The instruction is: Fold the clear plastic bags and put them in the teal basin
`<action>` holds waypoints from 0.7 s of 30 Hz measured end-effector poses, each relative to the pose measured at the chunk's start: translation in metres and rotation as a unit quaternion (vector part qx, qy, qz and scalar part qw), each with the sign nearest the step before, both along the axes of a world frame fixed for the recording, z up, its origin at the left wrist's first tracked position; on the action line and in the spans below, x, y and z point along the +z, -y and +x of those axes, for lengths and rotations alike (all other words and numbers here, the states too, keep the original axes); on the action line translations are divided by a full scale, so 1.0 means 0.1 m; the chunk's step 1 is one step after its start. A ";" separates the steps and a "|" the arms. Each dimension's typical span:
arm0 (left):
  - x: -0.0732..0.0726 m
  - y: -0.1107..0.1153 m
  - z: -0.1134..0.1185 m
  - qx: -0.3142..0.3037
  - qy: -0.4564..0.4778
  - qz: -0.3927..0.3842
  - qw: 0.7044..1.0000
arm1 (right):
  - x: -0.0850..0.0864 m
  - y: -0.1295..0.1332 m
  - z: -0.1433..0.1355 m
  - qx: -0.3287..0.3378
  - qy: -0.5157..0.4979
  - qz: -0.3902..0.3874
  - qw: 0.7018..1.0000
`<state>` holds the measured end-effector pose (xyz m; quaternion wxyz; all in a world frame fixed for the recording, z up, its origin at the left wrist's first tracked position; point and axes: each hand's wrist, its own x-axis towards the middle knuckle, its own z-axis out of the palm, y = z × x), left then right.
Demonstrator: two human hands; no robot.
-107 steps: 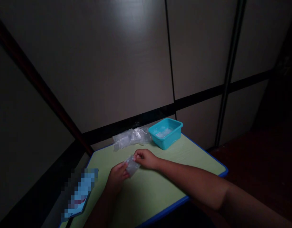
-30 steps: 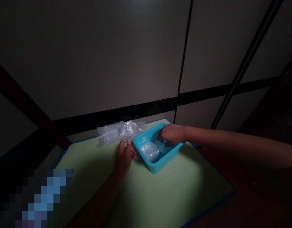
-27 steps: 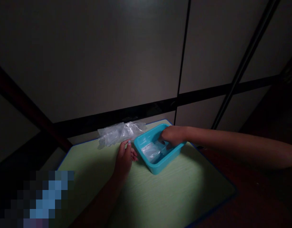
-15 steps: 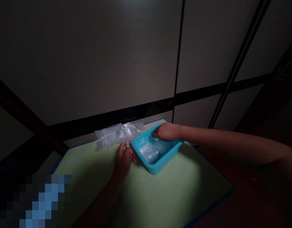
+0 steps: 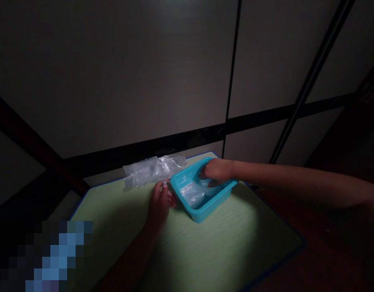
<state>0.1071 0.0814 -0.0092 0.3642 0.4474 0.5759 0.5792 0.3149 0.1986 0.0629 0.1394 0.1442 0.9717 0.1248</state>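
Sitting near the far edge of the green table (image 5: 211,255), the blue basin (image 5: 211,209) has most room on its near side; its mouth faces up, long axis slanting from near left to far right. Clear plastic (image 5: 191,194) lies inside; the right hand (image 5: 219,170) bends down into the basin's far-right part, while left of the basin the left hand (image 5: 159,204) half curls its fingers, either grasp impossible to tell.

My right arm (image 5: 290,181) is bare to the right edge; my left hand (image 5: 158,205), near centre, shows a shiny thumbnail (image 5: 165,184)
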 end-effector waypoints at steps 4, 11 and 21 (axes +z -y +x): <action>-0.01 0.00 0.00 -0.001 0.000 -0.002 1.000 | 0.06 0.06 0.00 -0.022 -0.014 -0.027 0.999; -0.04 -0.01 -0.01 0.001 0.003 0.005 1.000 | 0.07 0.00 -0.01 -0.102 -0.050 -0.027 0.993; -0.09 -0.02 -0.02 -0.002 0.011 -0.009 1.000 | 0.04 -0.04 0.04 -0.075 -0.105 -0.037 0.991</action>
